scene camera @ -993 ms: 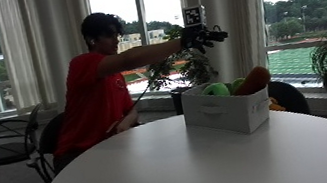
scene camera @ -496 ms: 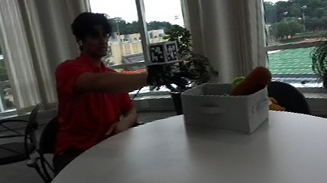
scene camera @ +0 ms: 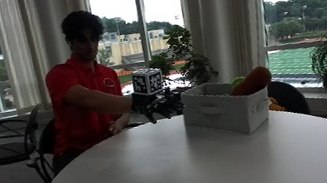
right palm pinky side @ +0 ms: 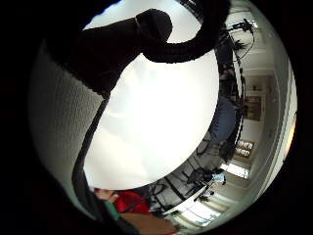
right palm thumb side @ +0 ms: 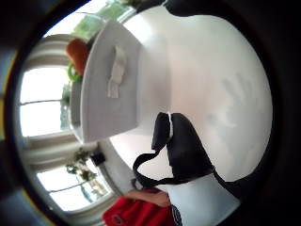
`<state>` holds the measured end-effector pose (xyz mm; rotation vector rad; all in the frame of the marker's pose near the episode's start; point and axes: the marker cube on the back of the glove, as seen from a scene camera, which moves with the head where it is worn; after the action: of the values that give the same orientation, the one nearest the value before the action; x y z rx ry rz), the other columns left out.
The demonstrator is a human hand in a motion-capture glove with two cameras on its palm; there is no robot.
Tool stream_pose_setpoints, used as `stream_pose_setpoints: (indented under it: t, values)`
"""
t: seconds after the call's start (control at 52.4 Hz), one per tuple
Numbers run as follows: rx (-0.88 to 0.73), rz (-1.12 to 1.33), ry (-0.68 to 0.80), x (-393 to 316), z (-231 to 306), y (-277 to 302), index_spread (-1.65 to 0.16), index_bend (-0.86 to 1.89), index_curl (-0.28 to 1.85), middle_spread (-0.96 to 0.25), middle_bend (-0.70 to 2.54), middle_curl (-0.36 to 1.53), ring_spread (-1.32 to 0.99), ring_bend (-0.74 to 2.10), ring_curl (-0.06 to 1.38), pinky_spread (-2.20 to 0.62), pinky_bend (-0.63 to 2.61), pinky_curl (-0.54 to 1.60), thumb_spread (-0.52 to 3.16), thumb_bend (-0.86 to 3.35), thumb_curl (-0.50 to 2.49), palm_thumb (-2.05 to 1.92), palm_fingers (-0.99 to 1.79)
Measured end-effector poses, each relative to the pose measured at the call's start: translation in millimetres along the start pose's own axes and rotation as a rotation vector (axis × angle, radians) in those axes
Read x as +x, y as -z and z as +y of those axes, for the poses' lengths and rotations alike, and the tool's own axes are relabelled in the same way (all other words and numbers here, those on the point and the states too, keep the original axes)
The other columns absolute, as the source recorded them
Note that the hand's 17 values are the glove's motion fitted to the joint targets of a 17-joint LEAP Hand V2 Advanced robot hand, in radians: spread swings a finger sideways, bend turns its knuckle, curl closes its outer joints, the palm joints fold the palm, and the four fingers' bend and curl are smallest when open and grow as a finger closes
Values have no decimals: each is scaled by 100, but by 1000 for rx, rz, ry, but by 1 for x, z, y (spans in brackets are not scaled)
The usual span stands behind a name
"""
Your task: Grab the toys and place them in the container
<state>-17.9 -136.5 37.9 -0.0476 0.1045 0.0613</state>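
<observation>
Your gloved right hand (scene camera: 156, 107) held nothing: its fingers hung loosely spread, pointing down over the near edge of the round white table (scene camera: 184, 169), just beside the white box (scene camera: 224, 109) but not touching it. Your arm reached out from your red shirt across the table's rim, and your bare hand (scene camera: 117, 125) rested low by the table edge close to your body.

You had the box standing on the table toward the window side, with a handle slot cut in its facing wall. An orange-brown toy (scene camera: 251, 81) stuck up out of its top, leaning on the rim, and a green toy (scene camera: 236, 80) showed just behind it. From your thumb-side palm camera the same box (right palm thumb side: 110, 84) sat close by, the orange toy (right palm thumb side: 77, 52) and a bit of green visible at its open top, with bare tabletop (right palm thumb side: 211, 84) spreading under your palm. Your little-finger-side camera showed only plain white tabletop (right palm pinky side: 156, 122) and the glove's dark fingers (right palm pinky side: 151, 27) curving across it.
</observation>
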Motion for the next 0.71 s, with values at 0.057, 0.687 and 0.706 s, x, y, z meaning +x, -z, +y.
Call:
stream_pose_setpoints:
  t: [0.057,0.687,0.706]
  values:
    - [-25,-24,35,10,5,-7,-39,17,29,-8,15,27,2,31,29,10,107,30,132,-1,36,13,-10]
    - [-45,-149,25,60,29,-17,-41,17,31,-9,14,25,1,28,30,10,104,31,135,-1,36,14,-8]
    - [-44,-150,27,60,30,-17,-41,17,31,-9,15,25,1,28,30,10,103,30,135,-1,36,14,-8]
